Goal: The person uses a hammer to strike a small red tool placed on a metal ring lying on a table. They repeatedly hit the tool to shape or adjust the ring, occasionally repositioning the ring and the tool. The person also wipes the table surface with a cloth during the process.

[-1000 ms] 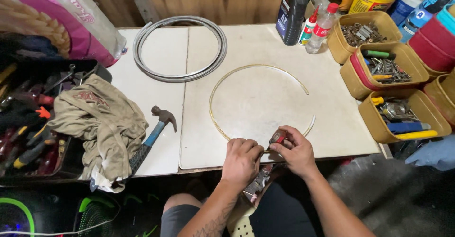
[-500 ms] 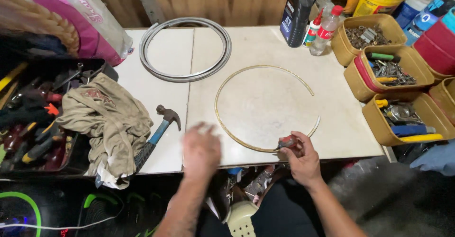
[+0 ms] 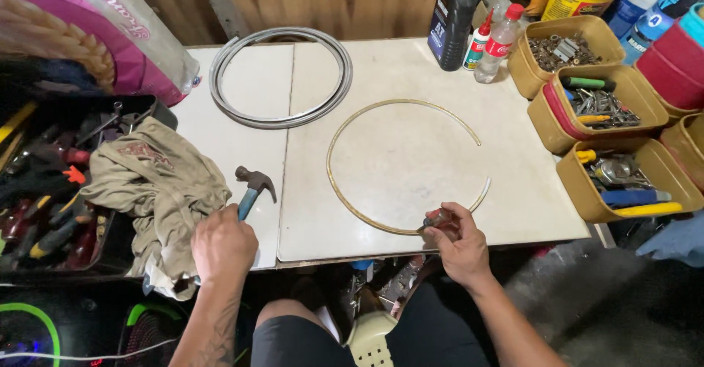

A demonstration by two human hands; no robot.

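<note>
Head view. Left hand (image 3: 224,246), lower left, closed round the handle of the hammer (image 3: 249,191); head lies on the table (image 3: 411,154), beside the rag (image 3: 158,184). Right hand (image 3: 458,242), lower centre, pinches a small red-handled tool (image 3: 438,219) against the near arc of the ring (image 3: 403,165), an open brass-coloured hoop flat mid-table. Ring looks thin, light, springy: best gripped near its ends. Hammer head-heavy; hold low on the handle. Grey coil (image 3: 282,77) upper left.

Small workshop: white bench (image 3: 411,154) w/ claw hammer (image 3: 253,187) at 9 o'clock, yellow tubs (image 3: 623,184) of bolts & tools at 3, tool tray (image 3: 44,191) far left, oil bottle (image 3: 451,19) at 12.
</note>
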